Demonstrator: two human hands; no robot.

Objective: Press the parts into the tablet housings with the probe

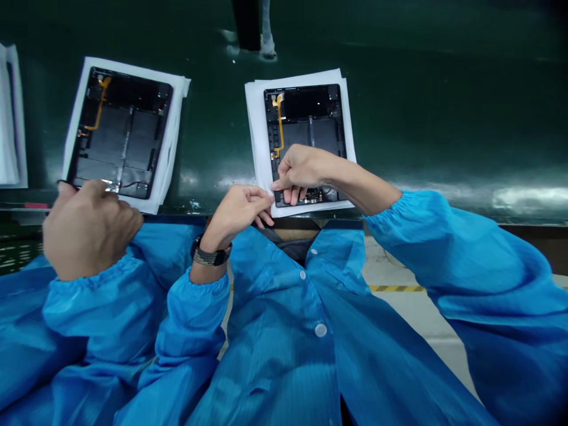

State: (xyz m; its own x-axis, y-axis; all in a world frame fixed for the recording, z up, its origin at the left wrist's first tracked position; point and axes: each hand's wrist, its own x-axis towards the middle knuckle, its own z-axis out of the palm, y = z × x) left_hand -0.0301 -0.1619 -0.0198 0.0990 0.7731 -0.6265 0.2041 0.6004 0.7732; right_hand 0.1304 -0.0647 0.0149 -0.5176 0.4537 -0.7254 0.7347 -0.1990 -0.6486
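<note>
An opened tablet housing [296, 133], black with an orange flex cable [280, 127] along its left side, lies on white sheets [257, 124] in front of me. My right hand [302, 171] reaches over the housing's lower left part with curled fingers, thumb and forefinger together at the corner. Just left of that corner is my left hand [244, 210], wearing a watch [210, 254]. Its thumb and forefinger come together by the sheets' edge, and the lower fingers hang loosely. What either hand pinches is too small or hidden to make out.
To the left, a co-worker's hand [91, 228] is at the lower edge of a second opened tablet housing [122, 133] on white sheets [171, 160]. More white sheets [13, 118] lie at the far left. A dark post [247, 23] stands at the back of the green bench [421, 118].
</note>
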